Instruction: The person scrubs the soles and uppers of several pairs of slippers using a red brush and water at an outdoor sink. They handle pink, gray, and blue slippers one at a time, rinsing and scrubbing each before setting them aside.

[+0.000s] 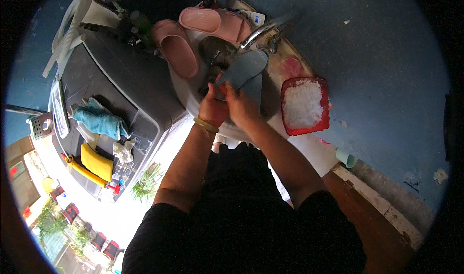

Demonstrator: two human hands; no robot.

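A blue-grey slipper [247, 68] is tilted over a white washbasin [192, 98], sole-side details unclear. My left hand [213, 109], with a pale bangle at the wrist, grips its near end, thumb up. Close beside it, my right hand [242, 107] is slightly blurred and touches the same end; its fingertips overlap the left hand's, so whether it holds anything is hidden. Another blue-grey piece [256, 89], likely the second slipper, shows beneath. On the basin's far rim rest two pink slippers, one [179, 52] at the left and one [203, 20] at the back.
A chrome faucet [259, 35] reaches over the basin. Right of it stands a red scalloped basket [326, 109] of white powder [303, 101]. At left, a dark-topped washing machine [108, 76] carries a teal towel [99, 120], a yellow cloth [96, 162] and a yellow-handled tool [86, 172].
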